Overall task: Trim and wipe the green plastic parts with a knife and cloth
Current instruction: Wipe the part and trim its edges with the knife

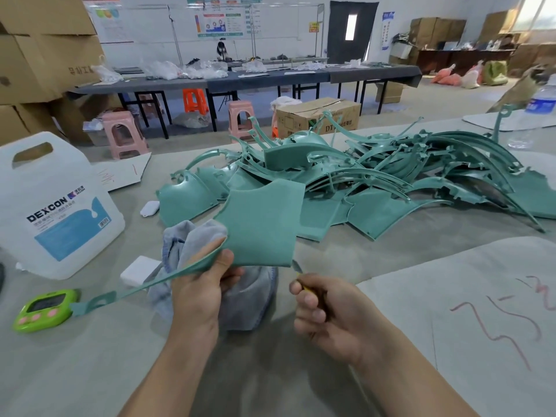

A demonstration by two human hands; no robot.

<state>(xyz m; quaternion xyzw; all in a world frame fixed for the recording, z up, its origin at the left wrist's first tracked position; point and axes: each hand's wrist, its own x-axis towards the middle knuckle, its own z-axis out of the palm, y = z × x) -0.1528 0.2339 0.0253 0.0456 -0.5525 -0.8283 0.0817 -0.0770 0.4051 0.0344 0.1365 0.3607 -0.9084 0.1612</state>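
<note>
The left hand (201, 284) grips the green plastic part (261, 224) at its near edge. The thumb lies curled on the upper face, and the other fingers are under the part, where I cannot see them. The part is held above the table (90, 356), in front of the person. Its wide panel rises toward the far right, and a long thin strip runs from it to the near left, ending close to the green timer (45, 310). A grey cloth (186, 236) is bunched under and behind the left hand.

The right hand (325, 311) is closed around the knife (296, 266). Only a little yellow of the handle shows between the fingers. The short blade points away from the person, toward the near right corner of the panel, and its tip is just beside that corner. I cannot tell if it touches.

This corner lies on the far side of the right hand, slightly to the left, so the right hand is the nearer one for the trimming. I judge that the cut must follow the right edge of the panel, away from the left thumb.

The pile of green parts (391, 176) waits farther on the table, and a white jug (54, 206) stands at the left.
</note>
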